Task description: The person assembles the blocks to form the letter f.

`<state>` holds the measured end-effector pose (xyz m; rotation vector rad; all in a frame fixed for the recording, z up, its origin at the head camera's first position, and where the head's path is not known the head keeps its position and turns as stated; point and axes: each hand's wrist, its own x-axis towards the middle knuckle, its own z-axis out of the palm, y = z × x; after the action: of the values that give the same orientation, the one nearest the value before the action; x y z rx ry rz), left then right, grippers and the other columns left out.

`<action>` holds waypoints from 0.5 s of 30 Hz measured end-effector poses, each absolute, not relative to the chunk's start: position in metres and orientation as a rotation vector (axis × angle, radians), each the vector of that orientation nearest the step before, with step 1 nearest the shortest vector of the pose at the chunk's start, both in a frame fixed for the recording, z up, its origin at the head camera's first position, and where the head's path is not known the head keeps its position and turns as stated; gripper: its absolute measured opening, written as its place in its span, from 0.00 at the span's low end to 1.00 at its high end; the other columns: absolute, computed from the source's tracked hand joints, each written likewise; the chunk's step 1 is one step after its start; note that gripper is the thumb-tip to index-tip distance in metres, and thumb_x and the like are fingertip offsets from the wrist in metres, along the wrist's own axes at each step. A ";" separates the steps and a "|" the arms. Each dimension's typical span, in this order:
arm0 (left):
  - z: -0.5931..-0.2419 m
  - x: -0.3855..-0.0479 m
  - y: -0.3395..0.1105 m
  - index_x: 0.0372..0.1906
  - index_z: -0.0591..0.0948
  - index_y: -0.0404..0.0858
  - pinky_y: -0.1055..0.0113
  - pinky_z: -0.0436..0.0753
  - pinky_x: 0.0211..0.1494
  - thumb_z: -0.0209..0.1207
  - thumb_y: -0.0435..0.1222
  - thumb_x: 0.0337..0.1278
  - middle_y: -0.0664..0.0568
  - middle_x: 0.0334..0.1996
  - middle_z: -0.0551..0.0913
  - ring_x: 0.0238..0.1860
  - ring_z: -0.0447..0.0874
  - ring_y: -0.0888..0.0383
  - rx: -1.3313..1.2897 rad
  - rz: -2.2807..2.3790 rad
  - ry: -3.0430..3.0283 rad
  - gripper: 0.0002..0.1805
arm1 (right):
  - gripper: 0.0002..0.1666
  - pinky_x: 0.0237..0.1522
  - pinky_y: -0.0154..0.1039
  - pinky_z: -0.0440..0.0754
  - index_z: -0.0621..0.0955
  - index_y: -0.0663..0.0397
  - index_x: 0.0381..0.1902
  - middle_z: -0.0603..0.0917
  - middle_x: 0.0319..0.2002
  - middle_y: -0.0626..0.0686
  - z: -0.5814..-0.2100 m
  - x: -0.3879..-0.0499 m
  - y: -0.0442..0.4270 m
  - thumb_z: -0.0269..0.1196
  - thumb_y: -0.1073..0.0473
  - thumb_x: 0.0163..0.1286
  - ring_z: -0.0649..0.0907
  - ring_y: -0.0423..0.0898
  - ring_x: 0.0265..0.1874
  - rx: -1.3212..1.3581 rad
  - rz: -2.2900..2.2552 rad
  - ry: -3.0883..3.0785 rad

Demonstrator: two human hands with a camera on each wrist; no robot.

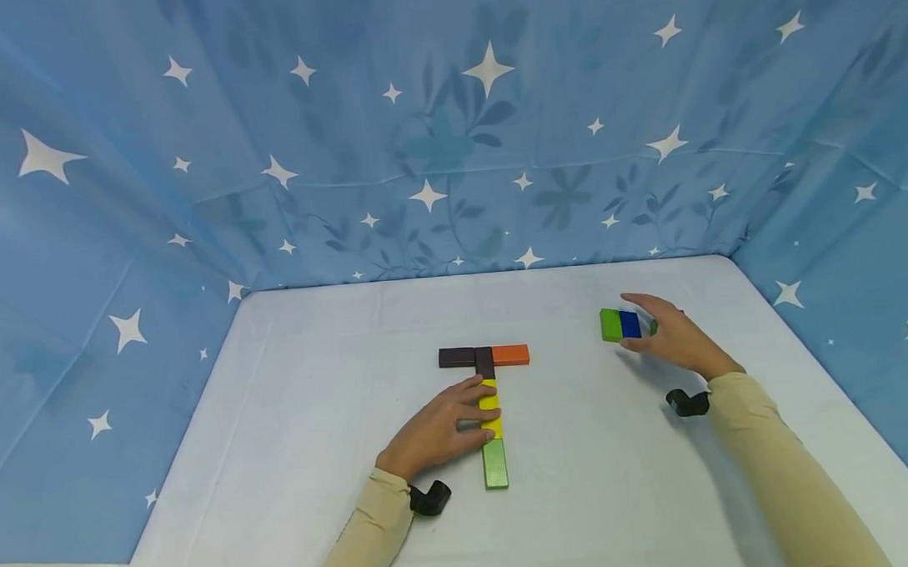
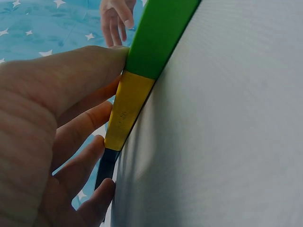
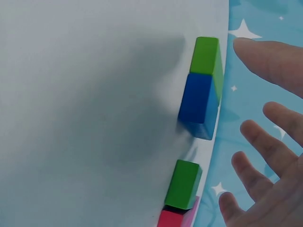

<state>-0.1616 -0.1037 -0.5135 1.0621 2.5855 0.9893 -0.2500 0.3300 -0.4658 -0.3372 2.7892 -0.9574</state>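
On the white table lies a T of flat blocks. Its crossbar has a black block (image 1: 457, 358) on the left and an orange block (image 1: 511, 355) on the right. A dark block (image 1: 484, 364), yellow blocks (image 1: 491, 426) and a light green block (image 1: 494, 466) form the stem. My left hand (image 1: 440, 426) touches the yellow part from the left, fingers loosely spread. At the right, my right hand (image 1: 677, 338) hovers with fingers apart beside a green block (image 1: 611, 325) and a blue block (image 1: 630, 324), holding nothing.
A darker green block (image 3: 183, 184) stands near a red block (image 3: 170, 219) and a pink block (image 3: 190, 215), mostly hidden under my right hand in the head view. A blue star-patterned curtain (image 1: 389, 152) encloses the table (image 1: 314, 363) at the back and sides.
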 end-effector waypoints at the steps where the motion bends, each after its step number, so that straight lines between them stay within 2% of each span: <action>1: -0.513 -0.162 -0.104 0.67 0.86 0.44 0.55 0.61 0.83 0.65 0.43 0.75 0.57 0.76 0.74 0.84 0.55 0.57 1.063 0.989 2.586 0.21 | 0.52 0.72 0.81 0.53 0.61 0.63 0.83 0.58 0.80 0.74 -0.467 -0.251 0.332 0.74 0.54 0.72 0.55 0.76 0.78 -0.333 -0.955 2.787; 10: -0.514 -0.161 -0.104 0.67 0.86 0.43 0.54 0.62 0.83 0.65 0.44 0.75 0.56 0.76 0.75 0.83 0.56 0.55 1.082 0.990 2.588 0.21 | 0.42 0.72 0.78 0.60 0.69 0.65 0.79 0.60 0.80 0.73 -0.479 -0.257 0.335 0.72 0.57 0.73 0.61 0.75 0.76 -0.312 -0.956 2.757; 15: -0.514 -0.162 -0.104 0.68 0.86 0.44 0.56 0.60 0.83 0.65 0.44 0.75 0.57 0.76 0.74 0.84 0.55 0.57 1.067 0.995 2.579 0.22 | 0.40 0.73 0.78 0.60 0.71 0.67 0.77 0.62 0.79 0.73 -0.480 -0.260 0.329 0.72 0.58 0.73 0.60 0.76 0.76 -0.321 -0.939 2.764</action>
<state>-0.1615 -0.1037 -0.5140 1.0670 2.5790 0.9950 -0.2599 0.3294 -0.4802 -0.3211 2.7638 -0.9388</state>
